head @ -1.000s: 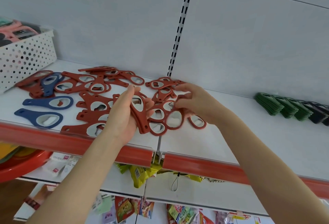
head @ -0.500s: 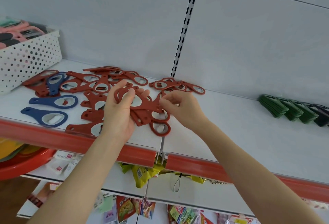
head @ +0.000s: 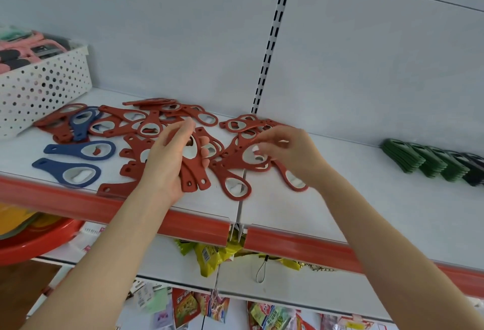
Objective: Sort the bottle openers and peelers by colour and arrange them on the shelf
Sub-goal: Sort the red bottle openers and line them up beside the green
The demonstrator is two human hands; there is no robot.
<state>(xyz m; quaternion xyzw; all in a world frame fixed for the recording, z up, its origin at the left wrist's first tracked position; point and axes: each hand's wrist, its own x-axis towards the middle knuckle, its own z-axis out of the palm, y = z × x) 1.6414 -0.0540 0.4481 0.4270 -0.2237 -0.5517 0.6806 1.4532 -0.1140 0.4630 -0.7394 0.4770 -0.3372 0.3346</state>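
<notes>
White shelf (head: 366, 198) is carrying red bottle openers (head: 120, 189): left hand (head: 165, 167) gripping a stack (head: 192, 180), right hand (head: 290, 156), blurred, pinching a single opener (head: 234, 158).

Light is bright, soft and even, falling from above and in front of the hands. The pale back wall (head: 183, 28) shows no glare or hot spots. On the white shelf (head: 340, 198), only faint grey shadows lie under both hands. The fingertips (head: 262, 146) of the right hand (head: 290, 156) are smeared with blur. The left hand (head: 167, 162) and the red openers (head: 193, 172) it holds are a little crisper. The green openers (head: 408, 156) far out beyond the right hand look soft. The slotted rail (head: 272, 41) above the hands leans, bent by the wide lens. Below the hands the snack packets (head: 209, 253) hang in dimmer shade.
</notes>
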